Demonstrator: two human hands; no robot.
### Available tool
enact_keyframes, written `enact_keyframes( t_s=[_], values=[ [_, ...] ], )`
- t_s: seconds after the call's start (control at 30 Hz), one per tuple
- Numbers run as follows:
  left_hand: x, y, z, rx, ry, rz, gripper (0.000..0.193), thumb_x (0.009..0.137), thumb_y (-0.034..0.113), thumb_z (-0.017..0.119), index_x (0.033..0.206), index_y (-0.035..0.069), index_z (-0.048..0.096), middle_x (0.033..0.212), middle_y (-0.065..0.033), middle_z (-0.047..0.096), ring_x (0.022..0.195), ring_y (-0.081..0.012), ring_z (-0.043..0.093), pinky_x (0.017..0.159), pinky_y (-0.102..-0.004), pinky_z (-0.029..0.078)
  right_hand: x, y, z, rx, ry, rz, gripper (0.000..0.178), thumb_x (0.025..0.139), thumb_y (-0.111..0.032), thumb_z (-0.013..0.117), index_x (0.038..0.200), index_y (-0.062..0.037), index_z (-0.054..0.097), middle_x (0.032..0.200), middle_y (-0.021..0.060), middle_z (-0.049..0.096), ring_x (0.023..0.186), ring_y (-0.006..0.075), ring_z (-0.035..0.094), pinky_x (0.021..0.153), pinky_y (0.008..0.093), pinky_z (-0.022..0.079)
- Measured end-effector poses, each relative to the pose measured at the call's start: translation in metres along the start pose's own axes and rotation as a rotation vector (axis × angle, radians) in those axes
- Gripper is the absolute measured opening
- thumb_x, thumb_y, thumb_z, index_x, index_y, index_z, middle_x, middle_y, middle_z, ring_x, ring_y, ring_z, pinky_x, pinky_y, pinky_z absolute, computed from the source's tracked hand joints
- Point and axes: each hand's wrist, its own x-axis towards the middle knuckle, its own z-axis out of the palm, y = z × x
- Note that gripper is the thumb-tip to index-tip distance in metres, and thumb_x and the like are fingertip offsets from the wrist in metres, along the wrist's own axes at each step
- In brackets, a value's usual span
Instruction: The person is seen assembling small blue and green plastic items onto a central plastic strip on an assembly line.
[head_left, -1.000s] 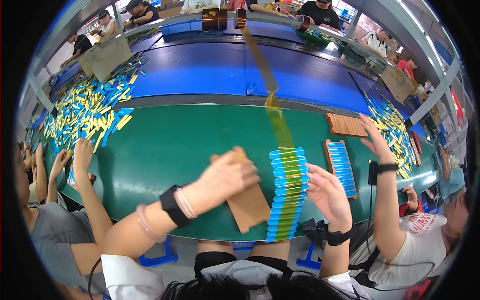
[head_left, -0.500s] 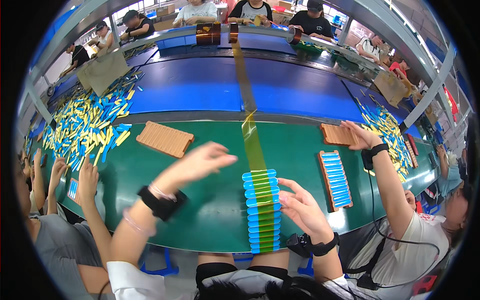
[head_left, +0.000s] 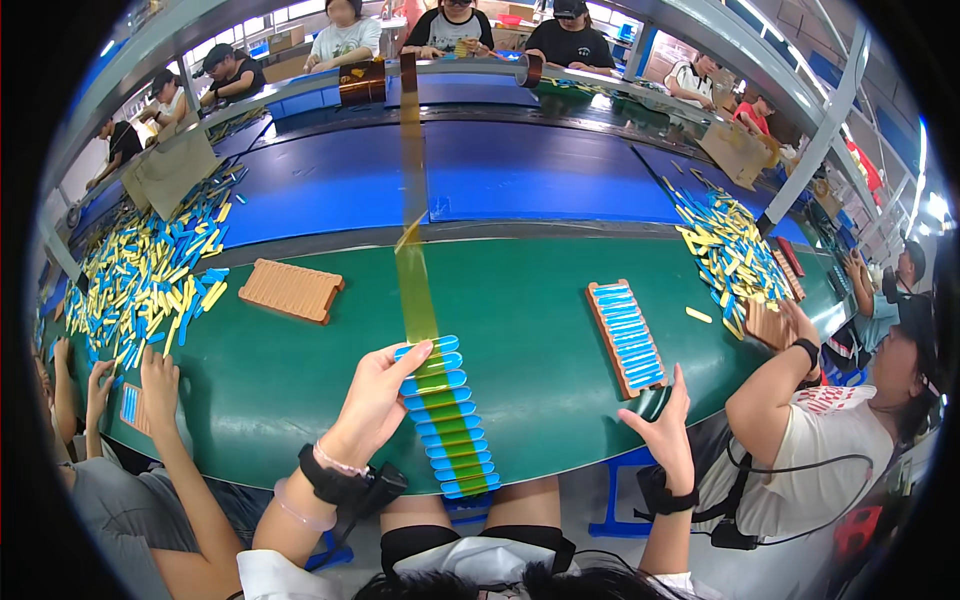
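Observation:
My left hand (head_left: 375,392) pinches the upper left end of a row of blue sticks (head_left: 462,465) with rounded ends, thumb on top. Down the middle of the row runs see-through amber tape (head_left: 415,290), which stretches away to a roll (head_left: 408,70) on the bar at the back. The row slants toward the table's near edge, above my lap. My right hand (head_left: 660,428) holds nothing, its thumb and fingers spread. Just beyond it lies a brown grooved tray (head_left: 597,335) filled with blue sticks (head_left: 627,335).
A bare brown grooved tray (head_left: 290,291) lies left of the tape on the green table (head_left: 520,290). Loose blue and yellow sticks pile up at left (head_left: 150,270) and right (head_left: 730,250). Co-workers sit close on both sides; one at right handles a brown tray (head_left: 765,325).
My left hand has come down and gripped the stick row's upper end. My right hand has let go of the row and moved right, near the filled tray. The view has shifted.

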Motion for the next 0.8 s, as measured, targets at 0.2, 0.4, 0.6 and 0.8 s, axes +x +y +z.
enact_keyframes(
  t_s=[0.2,0.4,0.6,0.8],
  values=[
    [-0.026,-0.016,-0.014,0.026,0.1,0.073,0.018,0.086,0.013,0.051,0.093,-0.003,0.057,0.081,-0.0082,0.061,0.072,-0.0145,0.06,0.066,-0.0277,0.05,0.021,0.009,0.01,-0.059,0.025,-0.128,0.097,0.059,-0.021,0.075,0.13,0.0047,0.014,0.117,0.0229,0.037,0.108,0.0351,0.035,0.093,0.0416,0.028],
    [-0.055,-0.033,-0.012,0.048,0.104,0.061,0.017,0.084,0.012,0.054,0.09,-0.004,0.057,0.081,-0.0064,0.062,0.071,-0.011,0.059,0.066,-0.0252,0.049,-0.026,-0.034,0.027,-0.003,0.016,-0.236,0.093,0.058,-0.018,0.071,0.127,0.009,0.016,0.105,0.0216,0.041,0.095,0.0348,0.038,0.087,0.0433,0.029],
    [-0.105,-0.062,-0.014,0.09,0.18,0.102,0.012,0.082,0.007,0.057,0.085,-0.004,0.059,0.079,-0.004,0.061,0.069,-0.0065,0.055,0.065,-0.0207,0.046,-0.081,-0.104,0.059,-0.014,-0.15,-0.351,0.097,0.059,-0.024,0.074,0.125,0.0136,0.015,0.111,0.0255,0.037,0.098,0.0372,0.036,0.088,0.0442,0.029],
    [-0.151,-0.073,-0.007,0.24,0.169,0.028,0.013,0.081,0.007,0.059,0.087,-0.004,0.061,0.079,-0.0026,0.061,0.069,-0.0039,0.053,0.062,-0.0188,0.045,-0.097,-0.153,0.095,0.086,-0.15,-0.386,0.085,0.062,-0.024,0.073,0.125,0.0065,0.024,0.114,0.0237,0.035,0.098,0.0375,0.037,0.084,0.0447,0.031]
  ],
)
